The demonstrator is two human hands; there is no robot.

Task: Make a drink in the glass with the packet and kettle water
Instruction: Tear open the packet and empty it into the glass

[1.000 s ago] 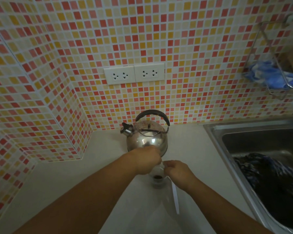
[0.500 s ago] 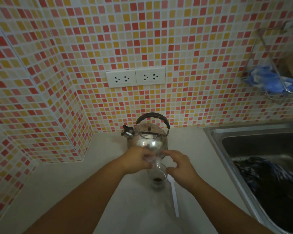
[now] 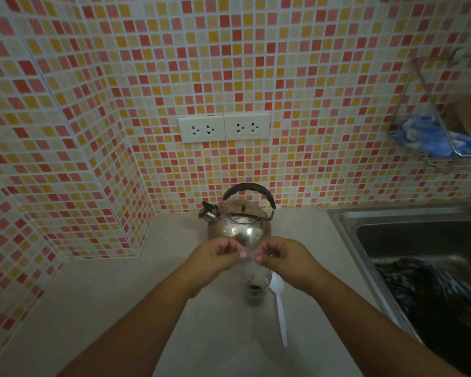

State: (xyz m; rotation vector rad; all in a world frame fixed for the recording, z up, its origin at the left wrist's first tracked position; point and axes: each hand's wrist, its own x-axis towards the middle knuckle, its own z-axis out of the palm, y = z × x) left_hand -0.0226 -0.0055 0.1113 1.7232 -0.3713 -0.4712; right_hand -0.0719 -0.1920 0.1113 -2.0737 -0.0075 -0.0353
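A small clear glass (image 3: 256,291) stands on the pale counter with dark powder at its bottom. Just above it, my left hand (image 3: 215,258) and my right hand (image 3: 286,258) pinch a thin clear packet (image 3: 249,255) between their fingertips. The packet is see-through and hard to make out. Behind the hands stands a steel kettle (image 3: 238,224) with a black handle and its spout pointing left. A white plastic spoon (image 3: 280,303) lies on the counter right of the glass, handle toward me.
A steel sink (image 3: 408,227) with dark patterned cloth (image 3: 430,297) in it lies at the right. A wire rack (image 3: 443,148) holding blue cloth hangs on the tiled wall. Two white sockets (image 3: 223,127) are above the kettle. The tiled wall juts out at left.
Both hands have risen from the glass rim and come together, holding the packet up in front of the kettle. The glass now shows below them.
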